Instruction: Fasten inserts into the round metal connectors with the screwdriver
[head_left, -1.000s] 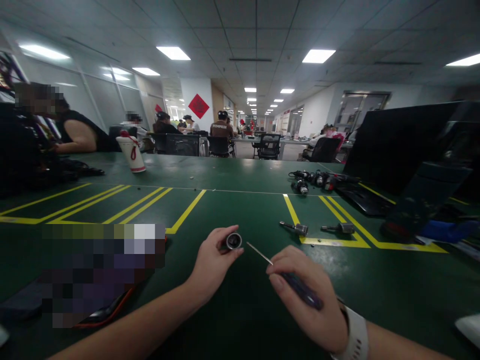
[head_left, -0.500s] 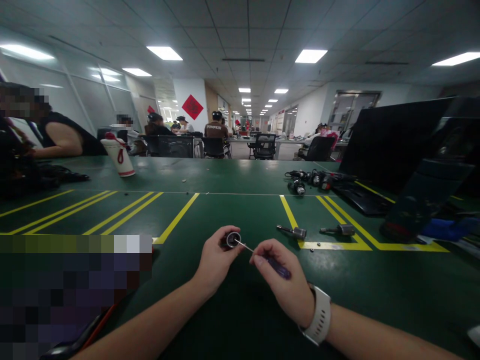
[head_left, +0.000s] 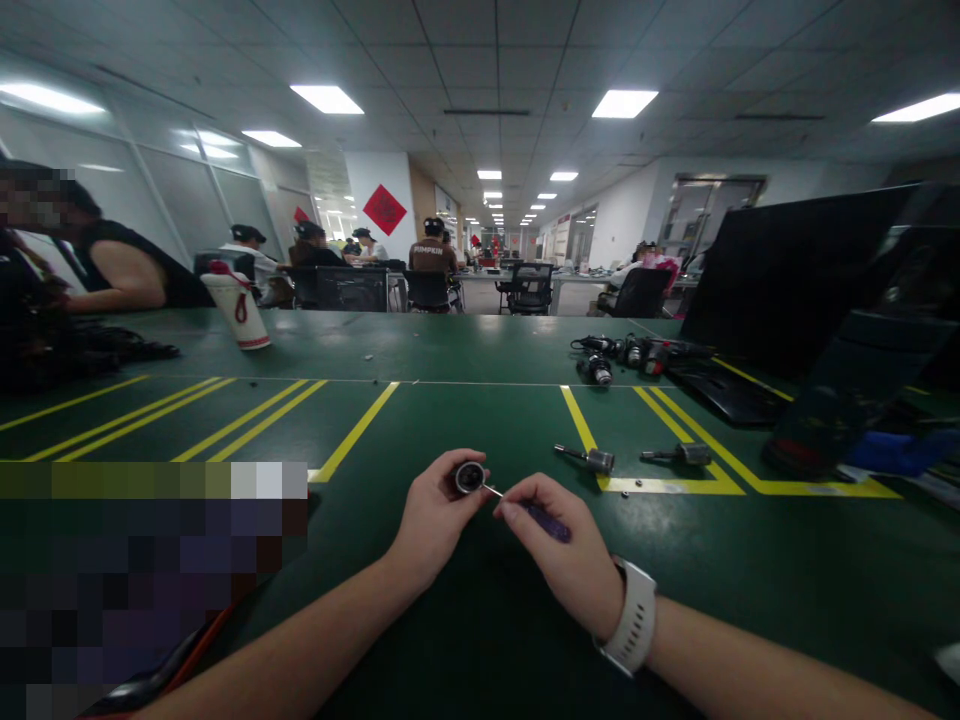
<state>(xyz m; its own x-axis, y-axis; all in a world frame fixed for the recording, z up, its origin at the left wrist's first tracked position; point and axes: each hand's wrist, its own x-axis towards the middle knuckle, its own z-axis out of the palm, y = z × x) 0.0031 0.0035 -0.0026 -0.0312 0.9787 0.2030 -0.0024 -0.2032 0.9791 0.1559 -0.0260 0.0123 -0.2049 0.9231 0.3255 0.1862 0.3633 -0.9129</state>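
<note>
Green worktop (head_left: pixel 465 410), crossed by a thin pale seam and marked with lines of yellow tape (head_left: pixel 358 432). Near left: a pixelated item (head_left: pixel 150 580) with an orange-red edge. Farther back on the left: a dark tangle (head_left: pixel 127 345), then a white cup (head_left: pixel 240 315). To the right: two metal-headed shafts (head_left: pixel 600 461), side by side over the tape, with tiny bits (head_left: pixel 625 495) just nearer. Behind them: clustered tools (head_left: pixel 598 372). Beyond, far right: a dark bottle (head_left: pixel 855 400) beside something blue (head_left: pixel 911 452).
</note>
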